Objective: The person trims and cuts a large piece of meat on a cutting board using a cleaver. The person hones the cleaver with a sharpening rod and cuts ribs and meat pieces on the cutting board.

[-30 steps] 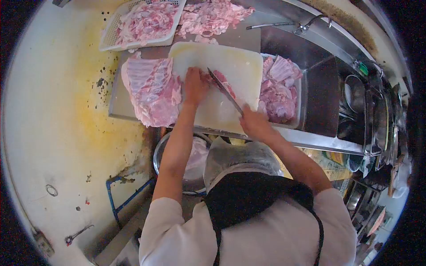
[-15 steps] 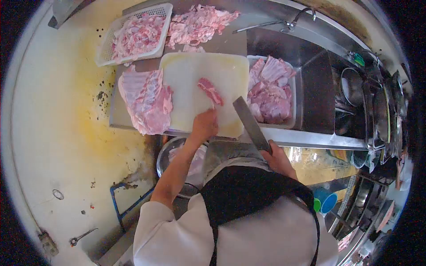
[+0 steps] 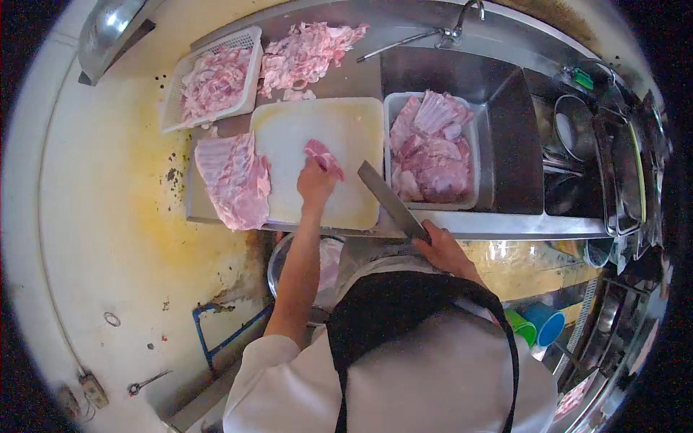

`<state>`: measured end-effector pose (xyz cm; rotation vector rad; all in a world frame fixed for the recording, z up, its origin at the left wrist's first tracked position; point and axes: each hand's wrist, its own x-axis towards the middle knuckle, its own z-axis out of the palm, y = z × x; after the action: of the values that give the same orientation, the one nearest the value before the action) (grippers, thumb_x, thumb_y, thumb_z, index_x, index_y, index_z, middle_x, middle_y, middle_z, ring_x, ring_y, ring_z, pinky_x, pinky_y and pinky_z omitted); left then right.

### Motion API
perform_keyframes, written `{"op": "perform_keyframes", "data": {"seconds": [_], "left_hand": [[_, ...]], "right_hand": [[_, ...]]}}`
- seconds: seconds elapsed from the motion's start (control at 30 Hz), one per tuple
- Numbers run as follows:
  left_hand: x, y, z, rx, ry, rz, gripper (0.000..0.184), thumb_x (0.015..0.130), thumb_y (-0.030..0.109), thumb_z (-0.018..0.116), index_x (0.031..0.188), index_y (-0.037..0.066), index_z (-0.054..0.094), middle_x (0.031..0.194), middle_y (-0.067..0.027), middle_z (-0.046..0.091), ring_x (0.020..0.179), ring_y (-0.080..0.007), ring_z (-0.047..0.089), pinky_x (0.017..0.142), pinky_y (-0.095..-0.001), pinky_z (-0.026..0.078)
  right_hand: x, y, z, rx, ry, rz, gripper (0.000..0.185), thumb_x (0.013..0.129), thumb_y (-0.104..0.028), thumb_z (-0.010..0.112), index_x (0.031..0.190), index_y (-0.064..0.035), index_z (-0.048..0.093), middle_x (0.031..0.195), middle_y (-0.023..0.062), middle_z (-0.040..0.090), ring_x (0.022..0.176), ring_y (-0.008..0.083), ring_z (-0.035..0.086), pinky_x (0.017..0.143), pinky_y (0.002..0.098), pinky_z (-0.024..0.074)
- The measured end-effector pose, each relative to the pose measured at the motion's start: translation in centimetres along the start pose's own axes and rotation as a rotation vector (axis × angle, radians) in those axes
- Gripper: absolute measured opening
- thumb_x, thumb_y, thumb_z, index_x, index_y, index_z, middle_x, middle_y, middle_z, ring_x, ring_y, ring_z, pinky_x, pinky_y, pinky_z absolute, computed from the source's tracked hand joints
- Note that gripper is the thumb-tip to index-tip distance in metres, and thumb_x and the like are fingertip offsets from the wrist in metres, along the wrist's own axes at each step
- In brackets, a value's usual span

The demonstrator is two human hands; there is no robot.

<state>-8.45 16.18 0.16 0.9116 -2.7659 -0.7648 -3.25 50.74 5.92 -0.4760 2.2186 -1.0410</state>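
A strip of red meat (image 3: 325,156) lies on the white cutting board (image 3: 357,126). My left hand (image 3: 315,184) has its fingers closed on the strip's lower left part. My right hand (image 3: 442,247) grips the handle of a broad knife (image 3: 390,199), whose blade points up and left over the board's right edge and the counter's front edge. Left of the board lies a large slab of ribs (image 3: 233,177). On the right, a white tray (image 3: 473,162) holds cut ribs and pieces of meat (image 3: 442,167).
At the back left, a white perforated basket (image 3: 251,85) holds meat trimmings, with a loose pile of trimmings (image 3: 303,58) beside it. A faucet (image 3: 453,32) stands behind the sink (image 3: 514,137). Under the counter's front edge is a metal bowl (image 3: 278,263).
My right hand drew the knife back from the meat towards my body. My left hand let go of the strip, pulled back, then reached forward and took hold of it again. The view shifted.
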Motion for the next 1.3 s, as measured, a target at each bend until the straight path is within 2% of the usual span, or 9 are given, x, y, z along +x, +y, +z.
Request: {"op": "perform_keyframes", "data": {"seconds": [0.13, 0.23, 0.33, 0.53, 0.57, 0.67, 0.9, 1.0, 1.3], "left_hand": [[1.5, 1.6, 0.3, 0.097, -0.108, 0.174, 0.034, 0.081, 0.033, 0.069, 0.093, 0.002, 0.064, 0.089, -0.0173, 0.07, 0.081, -0.0326, 0.069, 0.071, -0.0436, 0.053], [3.7, 2.2, -0.6, -0.613, -0.21, 0.06, 0.022, 0.081, 0.018, 0.068, 0.091, -0.001, 0.064, 0.079, -0.0104, 0.066, 0.07, -0.0205, 0.067, 0.063, -0.0353, 0.054], [5.7, 4.1, -5.6, -0.624, -0.328, 0.091, 0.016, 0.08, 0.007, 0.066, 0.09, -0.004, 0.064, 0.073, -0.005, 0.062, 0.064, -0.012, 0.062, 0.057, -0.0287, 0.052], [4.7, -2.3, -5.5, -0.398, -0.698, 0.093, 0.02, 0.078, 0.013, 0.071, 0.087, -0.004, 0.064, 0.073, -0.0083, 0.064, 0.066, -0.0171, 0.063, 0.061, -0.0321, 0.051], [5.0, -7.7, -3.0, -0.422, -0.656, 0.259, 0.022, 0.079, 0.019, 0.074, 0.086, -0.001, 0.066, 0.075, -0.0108, 0.067, 0.07, -0.02, 0.065, 0.065, -0.0352, 0.052], [0.6, -6.4, -5.1, -0.1, -0.469, 0.151, 0.021, 0.08, 0.022, 0.074, 0.083, 0.002, 0.067, 0.077, -0.0119, 0.068, 0.07, -0.0228, 0.065, 0.067, -0.0368, 0.051], [-4.3, -7.0, -5.7, -0.342, -0.128, -0.001, 0.021, 0.08, 0.018, 0.075, 0.082, 0.002, 0.062, 0.073, -0.0138, 0.063, 0.066, -0.0234, 0.061, 0.062, -0.0378, 0.047], [-5.3, -5.9, -4.8, -0.334, 0.062, 0.135, 0.018, 0.08, 0.014, 0.072, 0.087, 0.003, 0.06, 0.08, -0.0136, 0.062, 0.07, -0.0275, 0.063, 0.065, -0.0398, 0.048], [-5.9, -2.2, -1.2, 0.104, 0.003, 0.34, 0.024, 0.077, 0.01, 0.063, 0.1, 0.008, 0.061, 0.101, -0.0179, 0.056, 0.094, -0.0393, 0.06, 0.077, -0.0484, 0.052]], "right_hand": [[0.4, 0.9, -0.6, 0.027, -0.008, -0.033, 0.039, 0.094, -0.026, 0.061, 0.119, 0.0017, 0.05, 0.092, 0.0286, 0.064, 0.089, 0.0481, 0.061, 0.076, 0.0516, 0.0462], [1.7, 2.5, -0.3, 0.035, 0.021, -0.062, 0.043, 0.094, -0.028, 0.06, 0.123, 0.0015, 0.049, 0.099, 0.0297, 0.064, 0.095, 0.0489, 0.061, 0.08, 0.0553, 0.0463], [2.4, 2.7, -0.5, 0.086, 0.046, -0.07, 0.045, 0.093, -0.028, 0.06, 0.124, 0.0019, 0.049, 0.101, 0.0304, 0.064, 0.095, 0.0486, 0.061, 0.081, 0.0551, 0.0463], [3.9, 1.0, -1.2, 0.075, 0.001, -0.129, 0.05, 0.094, -0.029, 0.059, 0.128, 0.0051, 0.046, 0.104, 0.0308, 0.063, 0.099, 0.0477, 0.061, 0.085, 0.0529, 0.0474], [4.3, 1.8, -0.6, 0.048, 0.004, -0.175, 0.05, 0.093, -0.028, 0.059, 0.128, 0.0055, 0.046, 0.105, 0.0308, 0.063, 0.1, 0.0477, 0.061, 0.086, 0.0524, 0.0477], [4.7, 1.2, -0.4, -0.009, -0.021, -0.245, 0.05, 0.094, -0.028, 0.057, 0.128, 0.0061, 0.046, 0.107, 0.0311, 0.063, 0.102, 0.0479, 0.06, 0.089, 0.0513, 0.048], [5.8, -8.5, -0.7, -0.005, -0.137, -0.136, 0.047, 0.095, -0.03, 0.053, 0.123, 0.0054, 0.043, 0.105, 0.0283, 0.064, 0.096, 0.0479, 0.062, 0.085, 0.0549, 0.048], [7.6, -8.5, 2.0, -0.133, -0.14, -0.129, 0.043, 0.094, -0.03, 0.055, 0.118, 0.004, 0.043, 0.102, 0.0268, 0.065, 0.093, 0.0475, 0.063, 0.082, 0.056, 0.048], [3.7, -4.8, -3.1, -0.227, -0.424, -0.012, 0.043, 0.097, -0.037, 0.055, 0.113, 0.0023, 0.046, 0.096, 0.0283, 0.063, 0.096, 0.0463, 0.062, 0.082, 0.0518, 0.0471]]}}
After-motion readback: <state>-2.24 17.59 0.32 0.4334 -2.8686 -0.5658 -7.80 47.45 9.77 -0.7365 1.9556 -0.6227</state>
